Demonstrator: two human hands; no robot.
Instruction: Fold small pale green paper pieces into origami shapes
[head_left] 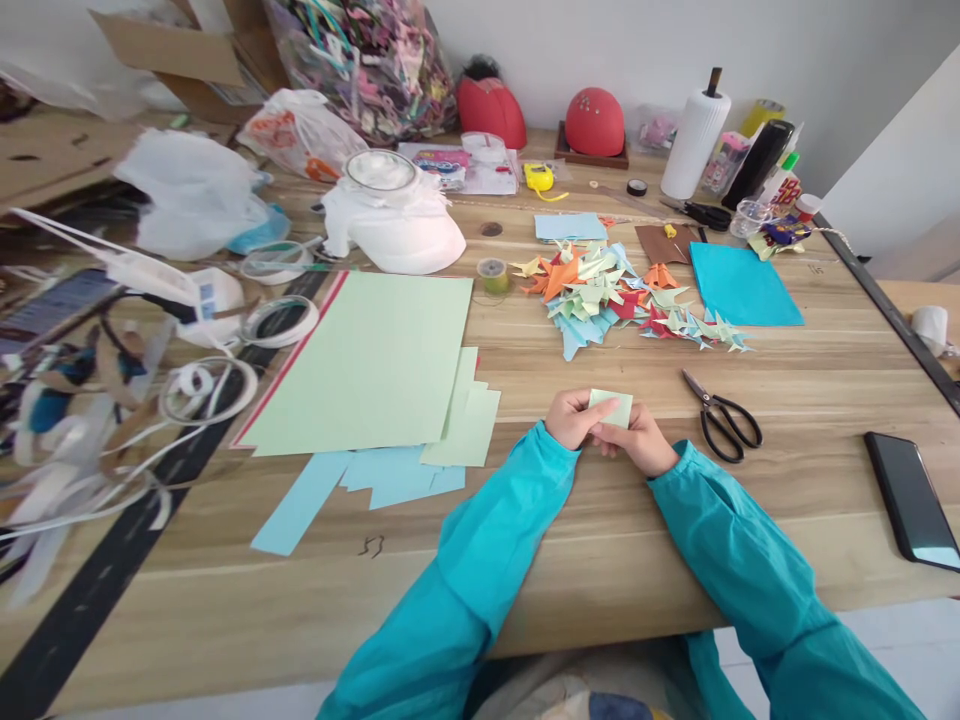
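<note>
A small pale green paper square (616, 408) is pinched between my two hands above the near middle of the table. My left hand (574, 418) grips its left side, thumb on top. My right hand (639, 438) closes on its lower right part, and the fingers beneath are partly hidden. Right of my hands lie black-handled scissors (724, 418), blades toward the back. Beyond them is a heap of folded paper cranes (592, 285) in green, blue, orange and red. Large pale green sheets (367, 360) lie to the left, with blue paper strips (304, 505) near them.
A black phone (911, 495) rests near the right edge. Blue square paper (746, 285) lies behind the scissors. At the back stand a white bottle-like holder (695, 140), a yellow tape measure (538, 178) and red domes (594, 122). Tape rolls (206, 390) and cords clutter the left.
</note>
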